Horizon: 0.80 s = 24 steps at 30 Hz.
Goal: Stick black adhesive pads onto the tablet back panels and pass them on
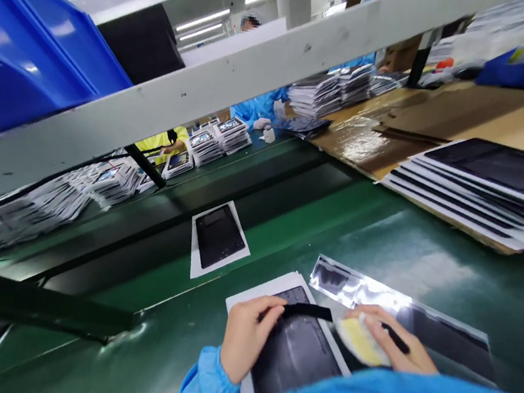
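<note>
My left hand (246,334) pinches one end of a short black strip (308,311). The strip stretches right, above a black panel on a white sheet (297,351) lying in front of me. My right hand (400,339) is closed round a yellow pad with a whitish edge (361,342), near the strip's free end. A small black piece (395,338) shows against the fingers of that hand; how it is held is unclear. Just beyond my right hand lies a shiny clear film strip (361,285) with dark parts. My blue sleeve hides the near part of the panel.
Another black panel on white backing (220,237) lies on the green conveyor belt (283,216). To the right is a stack of panels (477,191) on cardboard (511,121). A white rail (241,70) crosses overhead, with a blue bin (34,47). Co-workers in blue and yellow sit across.
</note>
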{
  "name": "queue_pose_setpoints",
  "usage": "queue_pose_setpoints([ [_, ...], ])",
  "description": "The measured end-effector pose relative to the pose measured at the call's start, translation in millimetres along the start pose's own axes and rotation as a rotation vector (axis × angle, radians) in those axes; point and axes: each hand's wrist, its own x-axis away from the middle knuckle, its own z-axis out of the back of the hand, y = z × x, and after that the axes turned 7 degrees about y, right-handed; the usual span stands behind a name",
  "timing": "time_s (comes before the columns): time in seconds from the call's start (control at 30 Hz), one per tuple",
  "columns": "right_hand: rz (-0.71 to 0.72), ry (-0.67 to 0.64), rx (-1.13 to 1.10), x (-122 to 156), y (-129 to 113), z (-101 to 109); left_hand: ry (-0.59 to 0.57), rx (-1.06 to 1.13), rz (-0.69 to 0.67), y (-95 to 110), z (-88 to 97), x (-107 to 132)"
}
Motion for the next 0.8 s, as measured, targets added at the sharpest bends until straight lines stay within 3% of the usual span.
queue_pose_setpoints([
  [0.13,0.097,0.054,0.184,-1.9,9.5,2.3,0.088,-0.04,-0.021,-10.3,15.6,1.0],
  [0.33,0.215,-0.076,0.333,8.2,19.5,-5.5,0.113,-0.103,0.075,-30.4,20.3,5.7],
  [0.47,0.068,-0.18,0.262,0.7,11.8,-4.2,0.078,-0.08,0.116,-43.2,14.8,1.1],
  [0.67,-0.405,-0.168,-0.203,-16.7,-11.5,-23.6,0.044,-0.074,0.135,-53.0,8.4,-10.7],
  [0.8,-0.314,-0.152,-0.25,-20.6,-23.1,-48.3,0.024,-0.136,0.142,-54.1,6.9,-14.1],
])
